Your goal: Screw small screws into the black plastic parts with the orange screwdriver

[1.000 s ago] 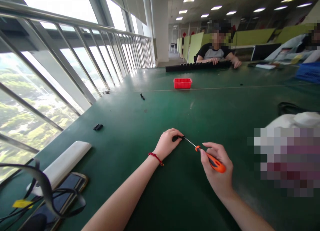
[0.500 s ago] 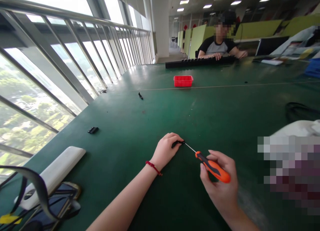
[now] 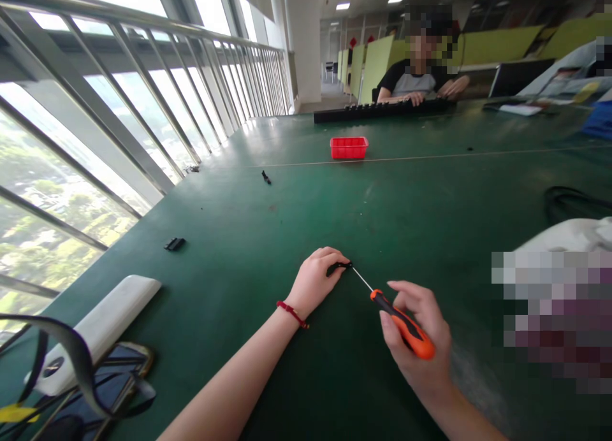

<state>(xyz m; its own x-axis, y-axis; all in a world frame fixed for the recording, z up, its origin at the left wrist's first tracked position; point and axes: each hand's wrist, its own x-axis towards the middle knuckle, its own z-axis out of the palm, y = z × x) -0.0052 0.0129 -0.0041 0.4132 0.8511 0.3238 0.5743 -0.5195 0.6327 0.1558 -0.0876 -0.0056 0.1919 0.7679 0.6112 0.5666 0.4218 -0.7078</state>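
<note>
**Black part [image 3: 335,267] under a slanted screwdriver [image 3: 406,326]: the tip may slip**

The black part is near the middle of the green table [image 3: 430,211], at the fingertips of the left hand [image 3: 313,275]. These fingers are bent and pinch it; whether it also rests on the tabletop, I cannot tell. The right hand [image 3: 424,372] holds the orange-and-black handle, with the thumb on the left side and the index finger raised, so the grasp looks rather loose; the other fingers are partly hidden. The thin shaft points to the far left, and its tip meets the right end of the part. Whether the tip sits in a screw head is too small to see.

In my judgement, the main danger is slipping. Because the shaft is slanted and the hold is light, the tip could jump out and scratch the part, or hit the left fingers, which are just beside it. Also, the part is small and the pinch covers much of it, so a sideways push could turn it or send it away across the table.
</note>
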